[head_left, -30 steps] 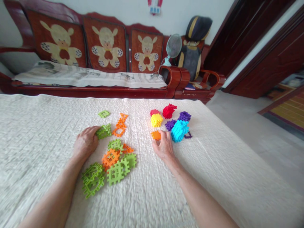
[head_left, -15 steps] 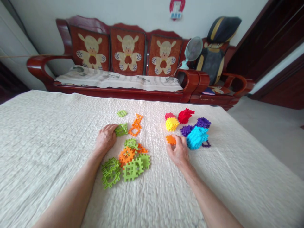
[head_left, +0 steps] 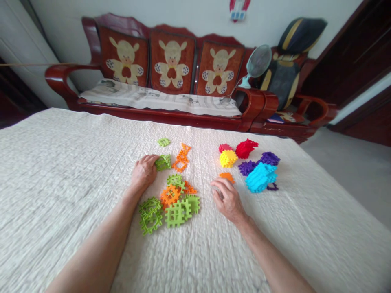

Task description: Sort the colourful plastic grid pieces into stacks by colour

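Note:
My left hand (head_left: 144,170) has its fingers closed on the left edge of some green interlocking building pieces (head_left: 163,162), which rest on the cloth. My right hand (head_left: 229,199) is empty, fingers apart and slightly curled, just on the near side of an orange building piece (head_left: 227,177) lying flat. Between my hands lies a loose group of green lattice pieces (head_left: 175,215) with an orange square piece (head_left: 170,196) among them. Beyond that are several orange pieces (head_left: 180,165) in a line and a single green piece (head_left: 164,141).
On the right stand stacks of cyan pieces (head_left: 261,178), purple pieces (head_left: 247,167), yellow pieces (head_left: 228,158) and red pieces (head_left: 246,148). A quilted white cloth (head_left: 76,162) covers the table. A wooden sofa (head_left: 159,116) and a small fan (head_left: 259,61) are behind it.
My right hand has let go of the orange piece and drawn slightly away toward the left. My left hand stays at the green pieces. The camera view has shifted.

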Demonstrator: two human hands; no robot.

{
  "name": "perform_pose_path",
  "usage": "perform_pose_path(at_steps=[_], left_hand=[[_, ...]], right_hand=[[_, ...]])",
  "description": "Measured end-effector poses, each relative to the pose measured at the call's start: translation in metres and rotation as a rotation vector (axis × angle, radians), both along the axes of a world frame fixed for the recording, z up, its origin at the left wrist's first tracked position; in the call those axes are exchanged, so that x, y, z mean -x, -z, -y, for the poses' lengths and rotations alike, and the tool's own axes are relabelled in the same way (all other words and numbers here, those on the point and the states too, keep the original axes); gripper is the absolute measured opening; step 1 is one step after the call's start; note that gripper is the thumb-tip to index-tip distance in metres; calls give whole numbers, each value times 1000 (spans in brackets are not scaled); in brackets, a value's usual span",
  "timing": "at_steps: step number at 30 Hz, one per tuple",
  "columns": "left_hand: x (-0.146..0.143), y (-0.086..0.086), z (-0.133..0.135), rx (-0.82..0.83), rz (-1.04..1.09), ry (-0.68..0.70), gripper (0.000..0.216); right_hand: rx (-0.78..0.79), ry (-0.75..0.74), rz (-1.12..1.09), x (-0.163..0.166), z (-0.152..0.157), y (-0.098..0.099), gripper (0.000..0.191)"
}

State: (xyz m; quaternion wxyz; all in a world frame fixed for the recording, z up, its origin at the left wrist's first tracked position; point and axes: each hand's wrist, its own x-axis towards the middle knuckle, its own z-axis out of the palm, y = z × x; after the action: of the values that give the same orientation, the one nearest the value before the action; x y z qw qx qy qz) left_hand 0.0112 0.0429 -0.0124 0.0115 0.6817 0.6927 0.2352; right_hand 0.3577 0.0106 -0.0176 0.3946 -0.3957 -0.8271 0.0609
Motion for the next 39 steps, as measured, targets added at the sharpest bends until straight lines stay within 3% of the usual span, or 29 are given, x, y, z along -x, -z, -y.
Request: perform_pose_path(at_steps=[6,26,29,32,36,39], left_hand=[[-4,-6,2,15,28,-3,48],[0,0,-3,-41,176,-36,42],[0,1,-5,-27,186,-52,46],[1,3,-5,-33,187,-58,50],[3,9,-7,-74,189,-57,49],[4,12,-8,-86,181,-48,48]], right_hand=[[-8,-71,67,3,2,-2,29],[-48,13,108,4,-3,5,24],[-30,-19,47,26,13,-6,25],[57,-62,17,70,38,-20,22],[133,-5,46,126,56,-30,29],[92,32,-7,124,44,-32,27]])
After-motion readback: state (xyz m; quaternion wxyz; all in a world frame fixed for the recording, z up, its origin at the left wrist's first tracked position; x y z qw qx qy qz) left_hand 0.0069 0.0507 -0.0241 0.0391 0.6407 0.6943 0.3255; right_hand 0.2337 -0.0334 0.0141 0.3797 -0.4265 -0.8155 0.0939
